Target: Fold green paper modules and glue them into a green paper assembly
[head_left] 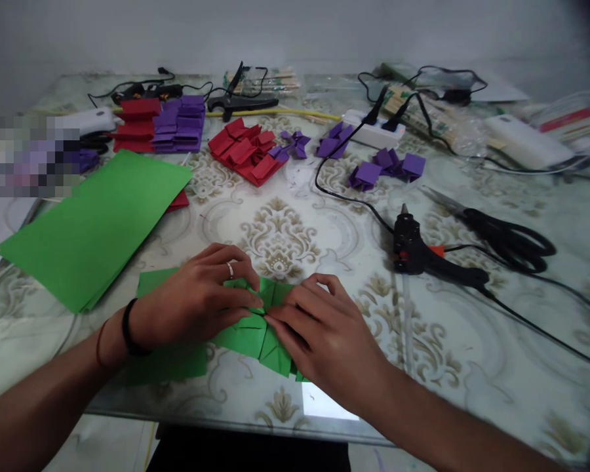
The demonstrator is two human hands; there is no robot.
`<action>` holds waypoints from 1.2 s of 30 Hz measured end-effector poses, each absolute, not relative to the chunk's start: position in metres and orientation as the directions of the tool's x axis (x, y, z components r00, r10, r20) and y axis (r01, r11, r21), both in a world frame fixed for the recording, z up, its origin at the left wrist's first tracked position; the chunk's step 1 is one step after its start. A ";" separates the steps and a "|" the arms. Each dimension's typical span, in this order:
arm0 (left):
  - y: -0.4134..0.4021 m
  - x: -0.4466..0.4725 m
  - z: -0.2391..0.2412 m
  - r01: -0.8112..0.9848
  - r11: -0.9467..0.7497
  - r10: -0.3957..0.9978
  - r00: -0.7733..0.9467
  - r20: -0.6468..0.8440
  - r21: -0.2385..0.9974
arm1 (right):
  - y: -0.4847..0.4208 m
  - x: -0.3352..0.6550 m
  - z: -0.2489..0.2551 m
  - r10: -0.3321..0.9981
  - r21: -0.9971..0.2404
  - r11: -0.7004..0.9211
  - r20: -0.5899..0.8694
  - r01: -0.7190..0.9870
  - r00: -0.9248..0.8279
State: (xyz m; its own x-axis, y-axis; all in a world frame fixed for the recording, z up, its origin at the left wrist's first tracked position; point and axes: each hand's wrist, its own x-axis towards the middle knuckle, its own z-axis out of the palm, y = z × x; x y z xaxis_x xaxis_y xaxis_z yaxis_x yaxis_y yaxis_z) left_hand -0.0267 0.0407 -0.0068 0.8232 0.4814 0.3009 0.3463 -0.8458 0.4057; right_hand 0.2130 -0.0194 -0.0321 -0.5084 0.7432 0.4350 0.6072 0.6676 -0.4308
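Note:
Near the table's front edge, my left hand (214, 292) and my right hand (319, 314) meet over a creased green paper (248, 334). Fingertips of both hands pinch it along a fold near its middle, and the fingers hide part of it. Beneath my left wrist lies another flat green sheet (170, 367). A stack of green paper (98, 223) rests to the left, beyond my left arm. On the right, a black glue gun (413, 249) lies beside black-handled scissors (501, 236), apart from my right hand.
Folded red pieces (246, 151) and purple pieces (388, 167) sit across the middle back. A red and purple folded block (177, 124) stands back left. A white power strip (373, 131) has black plugs in it. Cords trail across the right side. Bagged sticks (275, 80) lie behind.

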 end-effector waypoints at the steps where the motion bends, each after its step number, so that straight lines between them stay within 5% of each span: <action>1: 0.041 -0.027 -0.008 0.346 -0.850 0.477 0.824 0.305 0.396 | -0.019 0.213 -0.032 0.746 -0.441 0.665 0.434 0.603 -0.505; 19: 0.032 -0.016 -0.003 0.347 -0.854 0.464 0.845 0.266 0.387 | -0.020 0.206 -0.039 0.763 -0.453 0.641 0.462 0.620 -0.452; 36: 0.025 -0.012 0.003 0.316 -0.900 0.403 0.865 0.299 0.301 | -0.023 0.204 -0.038 0.649 -0.218 0.731 0.513 0.646 -0.562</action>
